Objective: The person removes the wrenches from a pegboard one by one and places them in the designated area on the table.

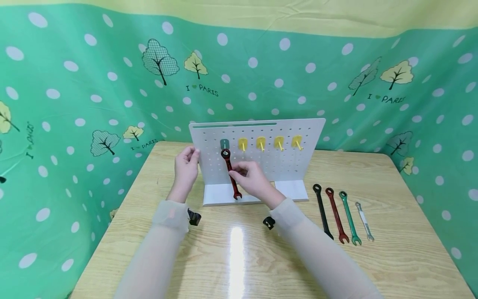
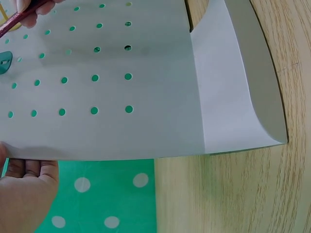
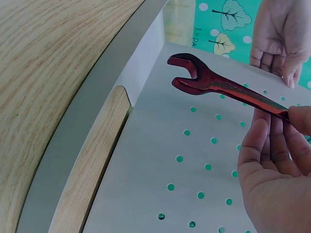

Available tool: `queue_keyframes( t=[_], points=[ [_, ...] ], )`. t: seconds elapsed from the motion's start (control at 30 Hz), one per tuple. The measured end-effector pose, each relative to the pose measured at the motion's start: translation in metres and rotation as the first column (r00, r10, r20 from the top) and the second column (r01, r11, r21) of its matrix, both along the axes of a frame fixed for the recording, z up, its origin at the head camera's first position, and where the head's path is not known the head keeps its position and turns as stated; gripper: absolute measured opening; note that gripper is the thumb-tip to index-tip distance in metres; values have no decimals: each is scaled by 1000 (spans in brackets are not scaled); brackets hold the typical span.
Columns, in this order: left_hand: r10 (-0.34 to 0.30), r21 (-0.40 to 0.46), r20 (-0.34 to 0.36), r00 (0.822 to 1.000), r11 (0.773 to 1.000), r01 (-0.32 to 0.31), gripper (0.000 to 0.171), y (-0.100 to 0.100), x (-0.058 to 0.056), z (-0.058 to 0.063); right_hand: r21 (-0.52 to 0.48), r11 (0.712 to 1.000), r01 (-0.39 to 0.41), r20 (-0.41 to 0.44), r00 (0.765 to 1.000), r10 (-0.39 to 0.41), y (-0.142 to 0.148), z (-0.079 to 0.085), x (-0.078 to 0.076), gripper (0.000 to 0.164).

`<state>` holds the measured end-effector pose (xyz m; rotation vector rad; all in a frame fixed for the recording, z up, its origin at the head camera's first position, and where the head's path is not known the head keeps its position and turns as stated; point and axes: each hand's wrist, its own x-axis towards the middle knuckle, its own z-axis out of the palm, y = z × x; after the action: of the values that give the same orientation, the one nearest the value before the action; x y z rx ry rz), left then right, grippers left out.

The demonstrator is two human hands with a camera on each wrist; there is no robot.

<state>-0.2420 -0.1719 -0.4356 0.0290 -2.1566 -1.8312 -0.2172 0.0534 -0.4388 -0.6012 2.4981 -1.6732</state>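
A dark red combination wrench is pinched between the thumb and fingers of my right hand. Its ring end is up, by the lower part of a teal hook; whether the ring is on the hook I cannot tell. The open jaw end points down in front of the white pegboard. In the right wrist view, that end of the wrench stands off the board. My left hand grips the board's left edge, thumb in front and fingers behind, as the right wrist view shows.
Several yellow hooks run in a row to the right of the teal one. On the table's right side lie a black wrench, a red wrench, a green wrench and a small silver wrench. A green curtain hangs behind.
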Motion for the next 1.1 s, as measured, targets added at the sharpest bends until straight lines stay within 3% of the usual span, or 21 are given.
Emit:
queue_keyframes(
  t=[1.1],
  points=[
    [-3,10,-16,1000,1000,3,24,-1,0,-1,-29,999,-44,-2,999,44,1,1,6,11]
  ],
)
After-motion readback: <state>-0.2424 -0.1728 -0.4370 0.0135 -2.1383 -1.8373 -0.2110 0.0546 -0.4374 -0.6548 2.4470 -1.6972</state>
